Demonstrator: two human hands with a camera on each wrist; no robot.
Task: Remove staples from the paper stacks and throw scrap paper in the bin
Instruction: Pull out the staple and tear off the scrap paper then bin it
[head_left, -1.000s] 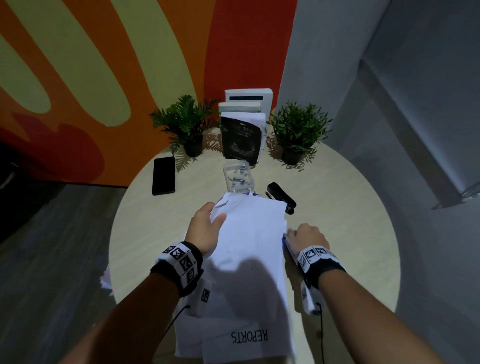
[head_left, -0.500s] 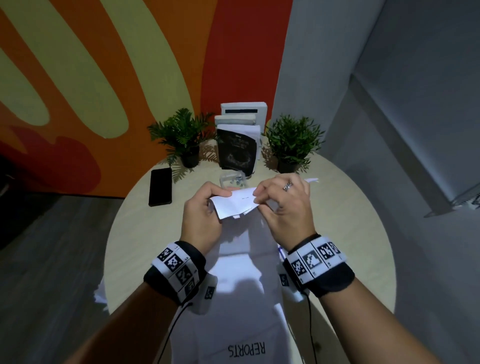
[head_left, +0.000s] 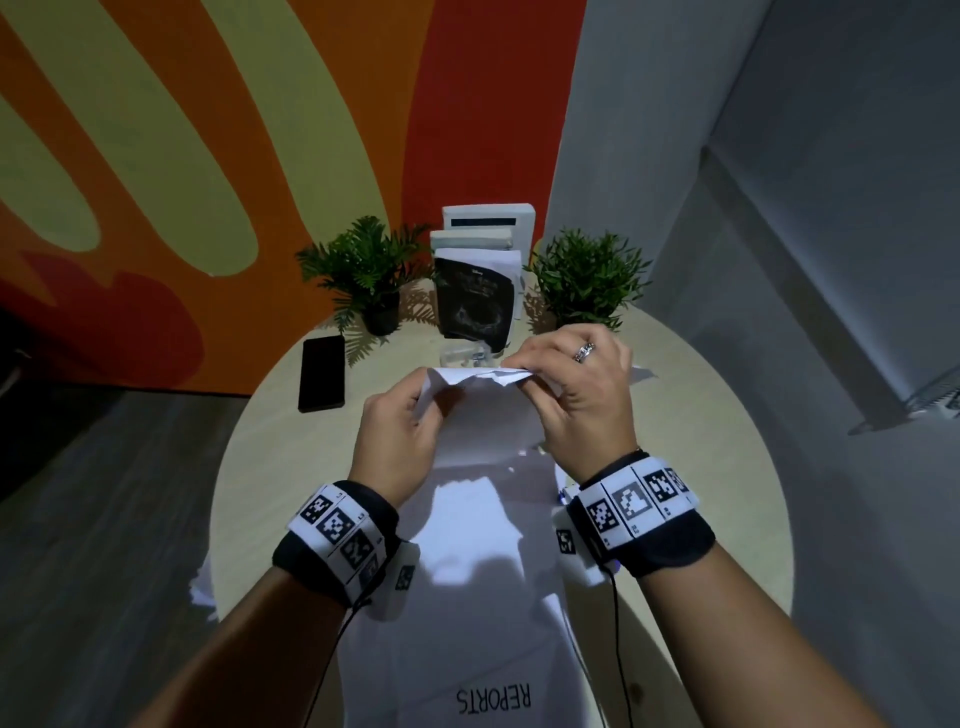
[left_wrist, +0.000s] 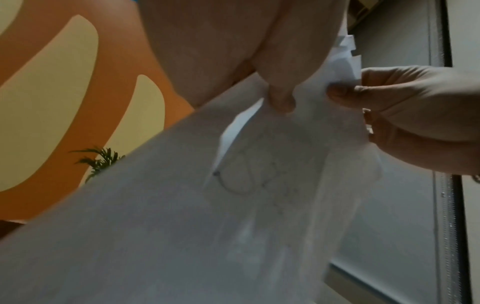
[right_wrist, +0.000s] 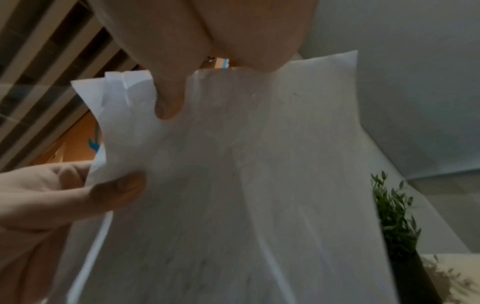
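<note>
A stack of white paper (head_left: 483, 519) lies lengthwise on the round table (head_left: 727, 467), its far end lifted off the surface. My left hand (head_left: 431, 400) pinches the top left corner, and in the left wrist view its thumb (left_wrist: 280, 98) presses the sheet (left_wrist: 182, 226). My right hand (head_left: 524, 379), with a ring on it, pinches the creased top edge just to the right. The right wrist view shows its thumb (right_wrist: 168, 100) on the paper (right_wrist: 233, 185). A sheet marked REPORTS (head_left: 493, 701) lies nearest me. No staple is clearly visible.
A black phone (head_left: 322, 371) lies at the left of the table. Two potted plants (head_left: 374, 280) (head_left: 587, 280) flank upright books (head_left: 478, 291) at the back. A clear plastic box (head_left: 462, 356) sits behind the hands. Loose paper (head_left: 202, 587) hangs at the table's left edge.
My right hand left the table beside the stack and took the top edge next to my left hand. Both hands raised that end, and the edge is now more creased.
</note>
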